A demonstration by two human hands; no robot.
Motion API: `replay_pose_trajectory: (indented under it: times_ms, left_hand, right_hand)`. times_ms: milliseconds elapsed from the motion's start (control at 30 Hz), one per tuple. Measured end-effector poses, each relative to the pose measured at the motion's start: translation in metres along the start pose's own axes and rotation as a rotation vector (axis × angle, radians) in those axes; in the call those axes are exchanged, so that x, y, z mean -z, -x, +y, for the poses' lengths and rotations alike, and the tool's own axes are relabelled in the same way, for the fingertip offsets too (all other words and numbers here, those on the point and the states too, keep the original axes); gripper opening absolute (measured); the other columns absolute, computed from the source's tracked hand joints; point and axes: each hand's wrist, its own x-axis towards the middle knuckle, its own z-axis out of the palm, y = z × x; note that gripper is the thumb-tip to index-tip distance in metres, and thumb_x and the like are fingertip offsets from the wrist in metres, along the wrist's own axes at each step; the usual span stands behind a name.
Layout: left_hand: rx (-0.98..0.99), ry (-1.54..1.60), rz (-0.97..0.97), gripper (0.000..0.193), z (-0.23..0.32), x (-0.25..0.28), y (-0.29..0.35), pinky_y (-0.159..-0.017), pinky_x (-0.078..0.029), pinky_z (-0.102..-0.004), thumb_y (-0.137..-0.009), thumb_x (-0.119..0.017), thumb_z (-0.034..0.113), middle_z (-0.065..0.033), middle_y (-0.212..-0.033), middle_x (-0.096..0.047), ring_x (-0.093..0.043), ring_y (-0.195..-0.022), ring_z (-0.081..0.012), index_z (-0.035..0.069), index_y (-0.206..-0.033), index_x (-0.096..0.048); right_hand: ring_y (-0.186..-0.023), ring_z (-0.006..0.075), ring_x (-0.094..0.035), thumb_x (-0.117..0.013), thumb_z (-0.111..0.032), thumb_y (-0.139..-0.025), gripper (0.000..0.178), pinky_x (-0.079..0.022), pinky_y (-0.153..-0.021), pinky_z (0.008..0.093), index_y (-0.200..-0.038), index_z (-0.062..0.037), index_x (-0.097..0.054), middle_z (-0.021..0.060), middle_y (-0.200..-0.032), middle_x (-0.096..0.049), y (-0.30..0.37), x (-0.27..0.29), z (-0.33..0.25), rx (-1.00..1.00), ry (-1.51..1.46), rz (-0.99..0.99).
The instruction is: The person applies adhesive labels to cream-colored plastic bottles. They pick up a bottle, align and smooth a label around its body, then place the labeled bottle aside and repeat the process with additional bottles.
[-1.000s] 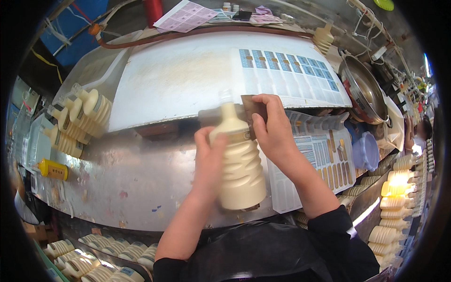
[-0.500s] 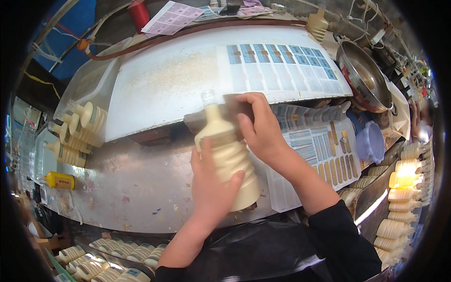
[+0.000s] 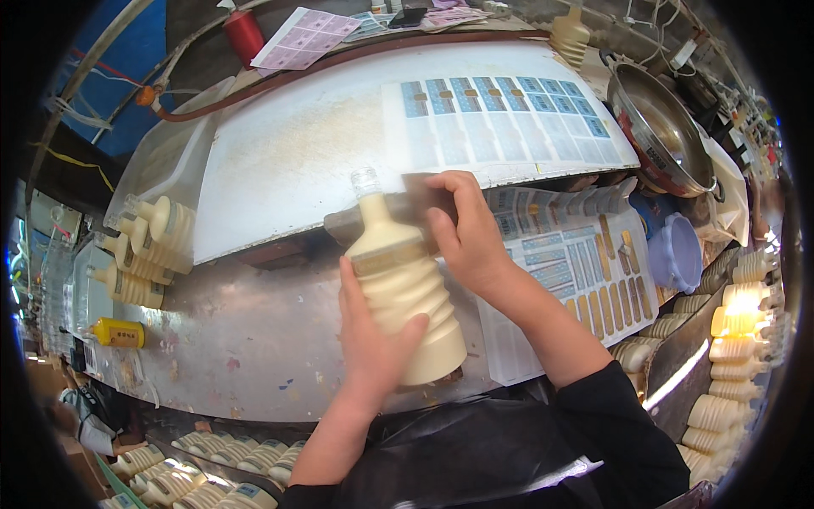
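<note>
A cream bottle (image 3: 398, 267) with a ribbed body and a clear threaded neck lies tilted before me, its neck pointing away. My left hand (image 3: 371, 348) is closed around the lower body, thumb on the ribs. A greyish label band (image 3: 388, 258) runs across the shoulder. My right hand (image 3: 471, 237) is beside the shoulder, its fingers bent around a small flat dark brown piece (image 3: 419, 188), slightly blurred; its exact kind I cannot make out. Behind the bottle's shoulder shows a dark brown block-like support (image 3: 342, 226), mostly hidden.
A sheet of blue labels (image 3: 475, 127) lies on the white board (image 3: 297, 161); more label sheets (image 3: 551, 288) lie right. Several cream bottles (image 3: 148, 242) and a yellow bottle (image 3: 119, 332) stand left. A metal pan (image 3: 657, 123) and purple bucket (image 3: 676, 254) are right.
The view has shifted slightly. The fingers of my left hand have moved down off the label band to the bottle's side. My right hand stays beside the shoulder with the brown piece.
</note>
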Motion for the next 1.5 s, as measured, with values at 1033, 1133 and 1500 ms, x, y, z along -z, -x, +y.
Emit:
replay_pose_trajectory:
  times_ms: [1033,1133,1500]
  left_hand:
    - [0.066,-0.089,0.034,0.080,0.013,-0.001,0.008,-0.102,-0.049,-0.0466,-0.089,-0.071,0.038,-0.0221,-0.135,-0.062,-0.063,-0.120,-0.0414,0.011,-0.156,-0.036]
    - [0.026,-0.108,0.000,0.097,0.009,0.001,0.007,-0.107,-0.046,-0.0446,-0.086,-0.073,0.031,-0.0256,-0.145,-0.051,-0.058,-0.126,-0.0418,0.010,-0.164,-0.018]
    - [0.104,0.256,-0.077,0.107,0.007,0.003,0.007,-0.113,-0.042,-0.0412,-0.081,-0.070,0.018,-0.0239,-0.152,-0.041,-0.051,-0.133,-0.0316,0.006,-0.166,-0.004]
  right_hand:
    - [-0.084,0.0312,-0.066,-0.060,-0.010,-0.088,0.020,-0.054,-0.068,0.0392,-0.107,-0.0042,-0.056,0.0160,-0.102,-0.055,-0.011,-0.039,-0.099,0.210,0.604,-0.182]
    - [-0.103,0.0427,-0.061,-0.058,-0.011,-0.094,0.031,-0.052,-0.090,0.0478,-0.123,-0.0030,-0.051,0.0197,-0.120,-0.053,-0.015,-0.010,-0.067,-0.121,0.283,-0.180]
    - [-0.117,0.0252,-0.061,-0.069,-0.004,-0.089,0.056,-0.049,-0.102,0.0375,-0.140,-0.0039,-0.048,0.0150,-0.129,-0.060,0.025,0.032,0.017,-0.116,-0.027,0.108]
